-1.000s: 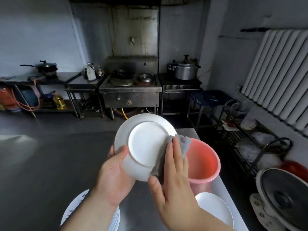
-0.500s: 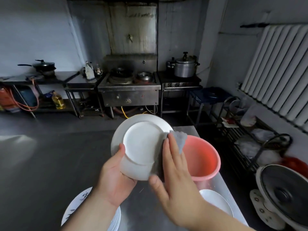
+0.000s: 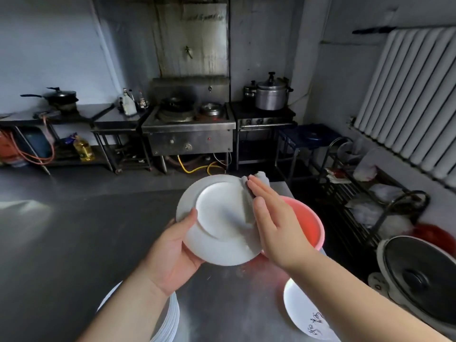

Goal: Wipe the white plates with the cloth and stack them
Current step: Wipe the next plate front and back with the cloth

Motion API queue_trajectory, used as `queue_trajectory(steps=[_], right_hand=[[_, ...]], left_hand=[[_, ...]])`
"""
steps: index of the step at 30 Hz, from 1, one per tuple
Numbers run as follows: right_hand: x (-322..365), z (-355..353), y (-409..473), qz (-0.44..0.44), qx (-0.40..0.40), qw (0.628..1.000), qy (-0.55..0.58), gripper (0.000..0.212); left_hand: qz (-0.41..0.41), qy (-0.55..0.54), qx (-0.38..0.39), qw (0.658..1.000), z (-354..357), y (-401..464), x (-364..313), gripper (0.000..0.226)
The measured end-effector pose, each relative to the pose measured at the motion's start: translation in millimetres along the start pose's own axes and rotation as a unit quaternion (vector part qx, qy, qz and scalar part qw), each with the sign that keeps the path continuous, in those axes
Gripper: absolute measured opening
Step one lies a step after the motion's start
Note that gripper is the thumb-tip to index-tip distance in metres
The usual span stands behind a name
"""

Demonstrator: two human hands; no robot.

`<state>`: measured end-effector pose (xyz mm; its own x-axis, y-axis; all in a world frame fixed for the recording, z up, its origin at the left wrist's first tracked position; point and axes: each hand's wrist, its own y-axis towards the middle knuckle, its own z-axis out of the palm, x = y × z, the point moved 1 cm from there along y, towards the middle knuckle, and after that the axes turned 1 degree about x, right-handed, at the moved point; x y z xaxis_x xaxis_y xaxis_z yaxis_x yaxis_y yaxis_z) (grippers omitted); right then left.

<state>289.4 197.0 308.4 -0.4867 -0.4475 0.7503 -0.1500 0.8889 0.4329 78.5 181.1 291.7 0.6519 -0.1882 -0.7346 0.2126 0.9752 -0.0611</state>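
My left hand [image 3: 172,250] grips a white plate [image 3: 217,233] by its lower left rim, thumb on the upturned underside, holding it tilted above the steel table. My right hand [image 3: 276,218] presses a grey cloth [image 3: 249,201] flat against the plate's right side with straight fingers; the cloth's top pokes out past the fingertips. A stack of white plates [image 3: 167,317] sits under my left forearm at the table's near edge. Another white plate [image 3: 303,314] with dark writing lies at the near right, partly behind my right forearm.
A pink plastic basin [image 3: 313,225] stands on the steel table [image 3: 222,304] right behind the held plate. A fan [image 3: 419,280] and a wire rack [image 3: 365,193] stand on the right. Stoves and pots line the far wall across a dark floor.
My right hand has slid the cloth up along the plate's right side toward the top rim. The plate is turned slightly in my left hand.
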Motion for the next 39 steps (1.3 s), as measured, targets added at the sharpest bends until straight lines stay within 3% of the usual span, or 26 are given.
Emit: queue_trajectory(steps=[5,12,17,20,24,27,31,34,36,39], right_hand=[[-4,40,-57,-0.039,0.034,0.991,-0.126,0.09],[-1,15,-30,-0.007,-0.035,0.995,-0.091,0.082],[-4,53,-75,-0.032,-0.069,0.994,-0.077,0.085],[-18,22,-46,0.046,-0.085,0.995,-0.029,0.082],[-39,-25,-29,0.048,-0.044,0.997,-0.047,0.081],[-43,-4,-74,0.033,-0.013,0.991,-0.128,0.088],[-39,23,-121,0.009,0.02,0.97,-0.241,0.091],[-54,-11,-98,0.021,0.025,0.967,-0.254,0.086],[-64,-34,-86,0.052,-0.014,0.976,-0.212,0.082],[-73,-34,-105,0.03,-0.023,0.972,-0.231,0.083]], left_hand=[[0.01,-0.014,-0.031,0.999,-4,-5,17,0.042],[0.034,-0.046,0.009,0.998,21,0,29,0.045],[0.009,-0.037,0.003,0.999,36,11,41,0.048],[0.013,0.012,0.017,1.0,37,14,41,0.044],[-0.037,0.047,-0.001,0.998,31,16,53,0.048],[-0.059,0.036,-0.028,0.997,33,18,76,0.046],[-0.163,0.001,-0.046,0.986,55,19,109,0.059],[-0.13,-0.002,-0.047,0.99,69,32,120,0.052],[-0.102,-0.004,-0.049,0.994,79,42,124,0.045],[-0.144,-0.015,-0.03,0.989,93,48,141,0.052]])
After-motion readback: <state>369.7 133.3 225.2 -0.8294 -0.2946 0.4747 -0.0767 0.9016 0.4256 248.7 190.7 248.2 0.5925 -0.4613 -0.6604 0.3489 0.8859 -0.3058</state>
